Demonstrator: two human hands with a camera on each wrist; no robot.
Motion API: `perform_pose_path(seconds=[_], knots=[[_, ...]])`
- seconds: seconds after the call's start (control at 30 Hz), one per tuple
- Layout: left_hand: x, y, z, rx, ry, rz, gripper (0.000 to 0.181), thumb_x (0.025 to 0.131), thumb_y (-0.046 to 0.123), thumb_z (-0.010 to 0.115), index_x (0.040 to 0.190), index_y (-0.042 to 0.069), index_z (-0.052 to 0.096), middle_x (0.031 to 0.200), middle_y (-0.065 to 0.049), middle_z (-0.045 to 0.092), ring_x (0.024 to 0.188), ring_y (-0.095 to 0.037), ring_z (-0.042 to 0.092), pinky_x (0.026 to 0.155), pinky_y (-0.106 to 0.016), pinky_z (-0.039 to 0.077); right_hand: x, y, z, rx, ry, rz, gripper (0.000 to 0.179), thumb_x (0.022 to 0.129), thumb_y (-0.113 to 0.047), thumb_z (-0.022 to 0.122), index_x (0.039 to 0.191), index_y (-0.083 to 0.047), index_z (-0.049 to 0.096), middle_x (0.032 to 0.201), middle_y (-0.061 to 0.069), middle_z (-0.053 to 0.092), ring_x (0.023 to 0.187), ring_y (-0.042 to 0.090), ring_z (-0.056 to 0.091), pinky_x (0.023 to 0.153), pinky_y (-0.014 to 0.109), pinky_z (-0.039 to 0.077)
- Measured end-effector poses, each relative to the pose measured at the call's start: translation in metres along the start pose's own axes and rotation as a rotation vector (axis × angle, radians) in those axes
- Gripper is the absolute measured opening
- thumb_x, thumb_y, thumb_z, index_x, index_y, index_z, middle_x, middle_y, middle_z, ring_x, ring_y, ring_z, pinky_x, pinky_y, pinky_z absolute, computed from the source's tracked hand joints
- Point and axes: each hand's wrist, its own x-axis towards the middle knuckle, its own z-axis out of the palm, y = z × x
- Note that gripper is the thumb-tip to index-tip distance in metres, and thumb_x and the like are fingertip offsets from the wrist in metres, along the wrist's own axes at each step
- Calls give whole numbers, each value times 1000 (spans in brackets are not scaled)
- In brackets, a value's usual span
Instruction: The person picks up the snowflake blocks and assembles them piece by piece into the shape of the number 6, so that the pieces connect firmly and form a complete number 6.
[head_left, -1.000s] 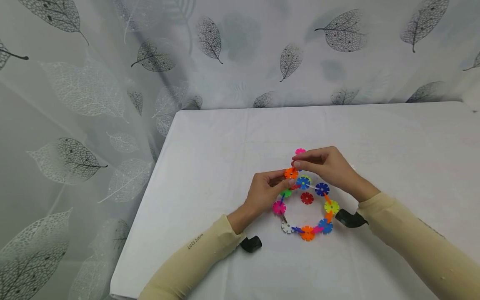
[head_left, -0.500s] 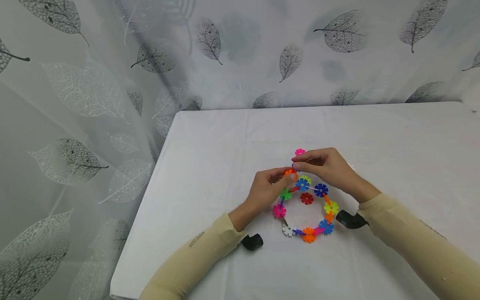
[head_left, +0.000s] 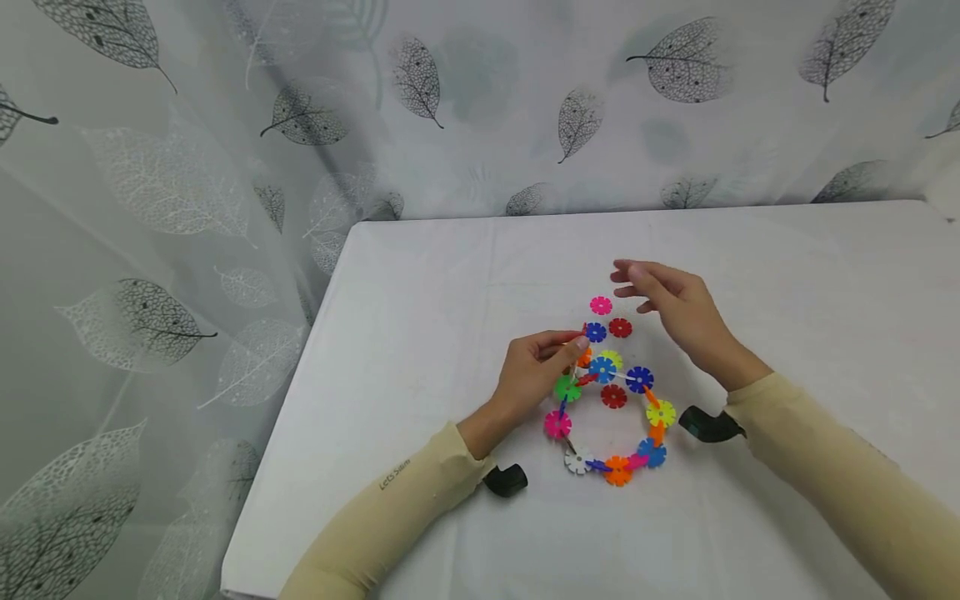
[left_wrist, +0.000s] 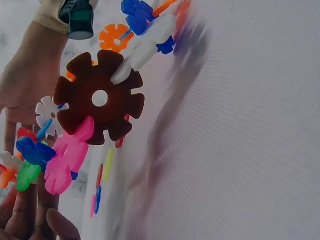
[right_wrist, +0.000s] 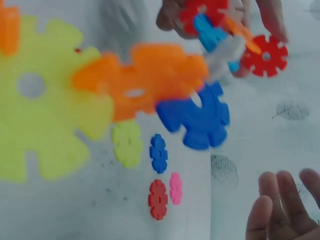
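A ring of interlocking notched plastic discs point(head_left: 558, 424) in many colors is held up over the white table. My left hand point(head_left: 528, 379) pinches its far left part between thumb and fingers, where a red disc point(right_wrist: 265, 56) and an orange disc point(head_left: 584, 357) show at the fingertips. In the left wrist view a brown disc point(left_wrist: 75, 110) of the ring is close to the camera, joined to a pink disc point(left_wrist: 65, 160). My right hand point(head_left: 682, 317) is in the air to the right, fingers spread and holding nothing.
Loose discs lie on the table: a pink disc point(head_left: 601, 305), a blue disc point(head_left: 596, 332), a red disc point(head_left: 620, 327) and a yellow disc point(head_left: 612, 358). Another red disc point(head_left: 613, 396) shows through the ring. A leaf-patterned curtain point(head_left: 480, 108) hangs behind the table point(head_left: 420, 283).
My right hand has left the discs at my left fingertips and moved back and right, its fingers spreading. The left hand keeps its pinch, with the orange disc turned a little.
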Motion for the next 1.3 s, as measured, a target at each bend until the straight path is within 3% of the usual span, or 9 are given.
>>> perform_pose_path(seconds=[0.17, 0.43, 0.53, 0.67, 0.97, 1.3], knots=[[0, -1, -1, -17, 22, -11, 32, 97, 34, 70, 120, 11, 74, 91, 1, 75, 80, -17, 67, 71, -24, 53, 7, 6, -11, 75, 118, 65, 56, 107, -49, 42, 153, -17, 47, 142, 12, 58, 121, 24, 61, 87, 21, 50], [-1, 0, -2, -15, 14, 6, 31, 97, 31, 71, 119, 10, 73, 90, -1, 76, 79, -17, 67, 71, -25, 52, 15, 31, -20, 74, 174, 217, 63, 103, -56, 44, 153, -18, 46, 142, 9, 58, 120, 21, 61, 87, 25, 49], [-2, 1, -2, -16, 13, 7, 31, 97, 31, 71, 119, 10, 73, 90, -2, 76, 78, -17, 66, 72, -26, 52, 16, 42, -20, 32, 151, 284, 64, 101, -56, 49, 153, -18, 47, 141, 11, 59, 117, 20, 60, 84, 27, 49], [-2, 2, -2, -17, 18, 7, 31, 97, 31, 71, 119, 10, 73, 90, -1, 76, 78, -18, 66, 71, -26, 51, 17, 56, -20, -72, 49, 312, 65, 101, -54, 53, 152, -14, 48, 136, 18, 58, 115, 29, 55, 78, 29, 49], [-2, 1, -1, -17, 26, -3, 30, 96, 31, 71, 119, 12, 73, 91, 1, 77, 79, -17, 67, 72, -28, 52, 18, 63, -12, -265, -131, 249, 50, 102, -37, 62, 142, -8, 58, 132, 18, 61, 111, 33, 56, 79, 30, 51], [-3, 1, -2, -13, 28, -11, 30, 96, 32, 71, 119, 11, 73, 89, 1, 76, 77, -17, 66, 61, -24, 45, 20, 59, -9, -328, -183, 238, 48, 98, -35, 68, 137, -7, 62, 129, 19, 63, 113, 35, 56, 81, 32, 52]])
